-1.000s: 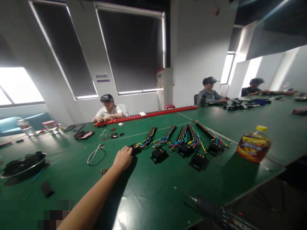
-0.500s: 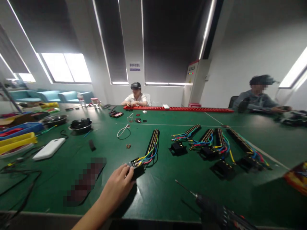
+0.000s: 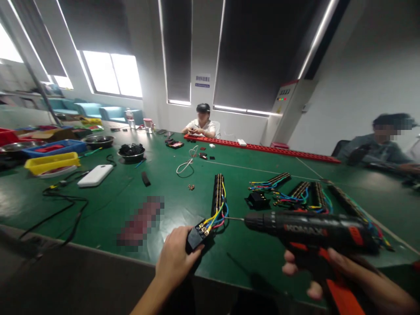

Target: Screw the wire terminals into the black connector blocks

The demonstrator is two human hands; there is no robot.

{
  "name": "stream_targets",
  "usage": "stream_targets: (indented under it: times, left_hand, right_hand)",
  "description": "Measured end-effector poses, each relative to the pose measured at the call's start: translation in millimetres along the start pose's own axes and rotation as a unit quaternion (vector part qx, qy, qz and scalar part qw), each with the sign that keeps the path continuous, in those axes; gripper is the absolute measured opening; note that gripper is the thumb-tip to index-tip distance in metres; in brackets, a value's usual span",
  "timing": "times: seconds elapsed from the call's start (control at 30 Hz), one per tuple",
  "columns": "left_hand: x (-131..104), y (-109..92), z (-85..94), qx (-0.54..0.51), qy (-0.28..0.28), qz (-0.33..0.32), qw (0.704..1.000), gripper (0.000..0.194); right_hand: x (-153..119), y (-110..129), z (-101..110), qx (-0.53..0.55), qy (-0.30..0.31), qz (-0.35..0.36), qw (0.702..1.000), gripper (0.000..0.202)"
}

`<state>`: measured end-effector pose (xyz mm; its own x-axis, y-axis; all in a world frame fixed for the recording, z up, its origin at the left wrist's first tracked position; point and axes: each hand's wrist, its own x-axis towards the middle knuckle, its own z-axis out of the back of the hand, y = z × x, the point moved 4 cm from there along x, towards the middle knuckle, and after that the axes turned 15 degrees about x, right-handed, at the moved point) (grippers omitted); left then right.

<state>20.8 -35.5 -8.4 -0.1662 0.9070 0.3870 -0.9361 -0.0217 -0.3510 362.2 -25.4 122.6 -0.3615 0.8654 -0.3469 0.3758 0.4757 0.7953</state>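
Note:
My left hand (image 3: 177, 251) grips a black plug socket block (image 3: 194, 238) with brass contacts at the table's near side. Yellow, blue and red wires (image 3: 215, 216) run from the block to a long black strip with brass bars (image 3: 218, 190) lying behind it. In my right hand (image 3: 356, 273) is a black and orange cordless drill (image 3: 305, 227), held by its handle. Its long thin bit (image 3: 233, 218) points left, and in this view its tip overlaps the wires; whether it touches them I cannot tell. Small brass screws (image 3: 191, 187) lie in a pile left of the strip.
More wired strips (image 3: 298, 191) and a black socket block (image 3: 257, 200) lie on the right. A white power bank (image 3: 96, 176), black cables (image 3: 70, 201), a yellow tray (image 3: 52, 163) and a metal bowl (image 3: 131, 158) are on the left. Two people sit across the table.
My right hand has come into view, and the drill is raised, now pointing left. My left hand has shifted its hold and tilted the socket block. The whole view has turned.

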Motion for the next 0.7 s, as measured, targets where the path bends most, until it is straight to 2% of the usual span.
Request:
stream_targets:
  times: [0.07, 0.13, 0.27, 0.43, 0.7]
  left_hand:
    - [-1.1, -0.6, 1.5, 0.002, -0.007, -0.002, 1.000, 0.036]
    - [-1.9, -0.9, 2.5, 0.004, -0.010, -0.005, 1.000, 0.035]
    - [-2.0, -2.0, 3.9, 0.006, -0.020, -0.009, 1.000, 0.035]
    - [-2.3, -2.5, 4.3, 0.013, -0.032, -0.006, 0.999, 0.034]
    - [-2.9, -3.0, 4.4, 0.018, -0.039, -0.014, 0.999, 0.033]
  right_hand:
    - [10.9, 21.0, -39.2, -0.039, 0.072, -0.001, 0.997, 0.040]
    - [23.7, 31.0, -71.5, -0.078, 0.138, -0.027, 0.987, 0.040]
    - [46.3, 32.1, -110.2, -0.137, 0.180, -0.050, 0.973, 0.039]
    - [59.9, 23.8, -127.4, -0.167, 0.179, -0.057, 0.968, 0.039]
    - [67.2, 17.4, -125.9, -0.184, 0.182, -0.062, 0.964, 0.043]
